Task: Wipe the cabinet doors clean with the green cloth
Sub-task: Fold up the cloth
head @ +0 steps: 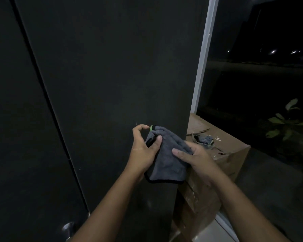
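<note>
Here we were at the cabinet, and the light was poor. Both grips were on the cloth (168, 161), held up in front of the right door (112, 67), low down and close to its right edge. Whether the cloth touched the panel, I could not tell.

The left grip (143, 147) pinched the cloth's top left corner, thumb pressed down on the black hem, forefinger curled up above it. The right grip (198, 159) was closed on the cloth's right side, thumb lying across the front and fingers tucked behind.

The cloth read grey from my seat, with a black border hanging in a rounded corner below the wrists. A small bright green tab (151, 128) stuck up at the top. Any print on it was too small to read.

The left door (16, 119) stood beside the right one, a thin dark gap running between them, and a shiny knob (67, 227) showed near the bottom.

Off to the right sat a cardboard box (234, 154), just beside the cabinet, with a glass dish (205, 139) on top. Behind it rose a pale window frame (203, 58), with a leafy plant (287, 123) at the far right.
</note>
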`<move>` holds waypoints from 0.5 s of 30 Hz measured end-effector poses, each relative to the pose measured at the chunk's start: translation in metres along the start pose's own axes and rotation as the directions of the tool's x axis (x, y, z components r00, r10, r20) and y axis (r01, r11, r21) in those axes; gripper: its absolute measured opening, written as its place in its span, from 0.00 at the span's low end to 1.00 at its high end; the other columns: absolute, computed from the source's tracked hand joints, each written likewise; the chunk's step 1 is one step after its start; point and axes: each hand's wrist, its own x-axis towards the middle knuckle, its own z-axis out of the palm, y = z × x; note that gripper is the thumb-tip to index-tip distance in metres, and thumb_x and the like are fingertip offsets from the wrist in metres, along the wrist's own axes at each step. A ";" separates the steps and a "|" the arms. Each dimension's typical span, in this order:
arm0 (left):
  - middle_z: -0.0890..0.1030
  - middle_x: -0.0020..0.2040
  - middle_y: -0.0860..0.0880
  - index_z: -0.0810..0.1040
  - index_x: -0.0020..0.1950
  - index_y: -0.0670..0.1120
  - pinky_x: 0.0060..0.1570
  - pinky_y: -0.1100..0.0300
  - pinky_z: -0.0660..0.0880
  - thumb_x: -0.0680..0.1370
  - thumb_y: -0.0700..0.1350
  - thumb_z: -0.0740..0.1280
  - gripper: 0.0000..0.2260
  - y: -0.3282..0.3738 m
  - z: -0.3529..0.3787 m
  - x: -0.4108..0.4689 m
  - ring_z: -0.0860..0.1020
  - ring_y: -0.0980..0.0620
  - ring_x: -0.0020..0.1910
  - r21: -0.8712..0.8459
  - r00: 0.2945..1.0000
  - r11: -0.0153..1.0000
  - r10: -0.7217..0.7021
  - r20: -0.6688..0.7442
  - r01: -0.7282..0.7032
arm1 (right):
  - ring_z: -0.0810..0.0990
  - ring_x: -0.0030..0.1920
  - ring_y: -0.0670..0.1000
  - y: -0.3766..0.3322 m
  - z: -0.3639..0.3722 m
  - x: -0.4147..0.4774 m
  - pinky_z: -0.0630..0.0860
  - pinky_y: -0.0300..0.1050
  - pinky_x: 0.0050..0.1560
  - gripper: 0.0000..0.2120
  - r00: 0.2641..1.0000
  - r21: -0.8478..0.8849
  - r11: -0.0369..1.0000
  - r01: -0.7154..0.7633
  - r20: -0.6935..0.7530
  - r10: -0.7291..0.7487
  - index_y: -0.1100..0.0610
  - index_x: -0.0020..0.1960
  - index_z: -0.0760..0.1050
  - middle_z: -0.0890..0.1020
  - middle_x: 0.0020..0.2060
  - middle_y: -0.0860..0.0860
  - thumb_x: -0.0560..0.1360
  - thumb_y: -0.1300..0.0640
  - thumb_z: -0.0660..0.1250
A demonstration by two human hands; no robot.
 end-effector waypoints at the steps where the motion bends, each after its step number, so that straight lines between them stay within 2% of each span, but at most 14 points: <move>1: 0.75 0.59 0.53 0.62 0.64 0.58 0.52 0.59 0.80 0.79 0.46 0.70 0.20 -0.001 0.002 0.002 0.79 0.61 0.54 0.046 0.999 0.998 0.038 0.012 -0.038 | 0.84 0.56 0.58 0.002 -0.003 0.003 0.82 0.45 0.52 0.16 0.997 -0.006 1.000 0.023 -0.070 -0.023 0.60 0.62 0.78 0.85 0.54 0.57 0.75 0.58 0.71; 3: 0.72 0.62 0.56 0.56 0.67 0.62 0.57 0.61 0.78 0.77 0.44 0.72 0.29 -0.003 0.007 0.005 0.76 0.64 0.58 0.092 0.985 0.994 0.049 0.164 -0.065 | 0.83 0.58 0.56 0.006 -0.010 0.009 0.81 0.44 0.51 0.18 0.983 -0.025 0.997 0.072 -0.168 -0.075 0.53 0.63 0.77 0.84 0.57 0.54 0.74 0.55 0.73; 5: 0.66 0.69 0.53 0.52 0.69 0.68 0.66 0.53 0.74 0.74 0.43 0.75 0.40 -0.003 0.013 0.008 0.71 0.58 0.67 0.182 0.949 0.983 -0.029 0.315 -0.031 | 0.81 0.61 0.47 0.008 -0.021 0.015 0.80 0.42 0.53 0.22 0.973 -0.068 0.991 0.111 -0.194 -0.123 0.45 0.67 0.72 0.80 0.62 0.48 0.76 0.56 0.72; 7: 0.59 0.74 0.52 0.48 0.70 0.71 0.73 0.49 0.66 0.71 0.42 0.77 0.46 -0.004 0.021 0.012 0.61 0.53 0.74 0.296 0.935 0.953 -0.049 0.350 -0.060 | 0.78 0.63 0.40 0.005 -0.030 0.018 0.79 0.39 0.57 0.25 0.976 -0.117 0.981 0.157 -0.133 -0.172 0.43 0.71 0.69 0.76 0.65 0.41 0.79 0.60 0.69; 9: 0.55 0.74 0.55 0.43 0.72 0.71 0.74 0.56 0.58 0.72 0.41 0.76 0.50 -0.004 0.031 0.017 0.56 0.58 0.73 0.359 0.934 0.924 -0.009 0.358 -0.129 | 0.76 0.66 0.38 0.005 -0.042 0.022 0.76 0.36 0.62 0.25 0.978 -0.177 0.965 0.193 -0.047 -0.204 0.44 0.73 0.69 0.76 0.65 0.36 0.80 0.63 0.66; 10: 0.55 0.71 0.57 0.41 0.72 0.72 0.73 0.59 0.57 0.73 0.40 0.75 0.50 -0.004 0.036 0.020 0.56 0.59 0.72 0.374 0.932 0.912 0.025 0.362 -0.169 | 0.75 0.66 0.38 0.007 -0.049 0.025 0.74 0.35 0.63 0.24 0.977 -0.191 0.960 0.206 -0.012 -0.212 0.44 0.72 0.71 0.78 0.65 0.35 0.81 0.64 0.65; 12: 0.59 0.67 0.55 0.44 0.70 0.75 0.71 0.58 0.61 0.75 0.39 0.73 0.47 -0.006 0.047 0.027 0.60 0.57 0.70 0.441 0.919 0.852 0.109 0.380 -0.283 | 0.77 0.66 0.41 0.010 -0.063 0.036 0.74 0.36 0.64 0.20 0.973 -0.197 0.954 0.225 -0.004 -0.230 0.48 0.67 0.76 0.81 0.62 0.37 0.81 0.66 0.63; 14: 0.63 0.63 0.52 0.52 0.72 0.70 0.69 0.52 0.66 0.75 0.41 0.73 0.40 -0.008 0.059 0.036 0.63 0.54 0.65 0.533 0.905 0.769 0.135 0.404 -0.353 | 0.79 0.65 0.45 0.013 -0.078 0.047 0.75 0.40 0.65 0.16 0.976 -0.171 0.965 0.200 -0.046 -0.211 0.50 0.63 0.80 0.83 0.61 0.42 0.79 0.64 0.66; 15: 0.64 0.64 0.52 0.53 0.74 0.66 0.69 0.51 0.66 0.74 0.43 0.75 0.40 -0.009 0.065 0.041 0.62 0.54 0.64 0.567 0.903 0.741 0.122 0.412 -0.359 | 0.79 0.65 0.48 0.013 -0.087 0.050 0.76 0.41 0.64 0.15 0.982 -0.129 0.977 0.172 -0.051 -0.180 0.50 0.63 0.81 0.83 0.60 0.45 0.77 0.60 0.70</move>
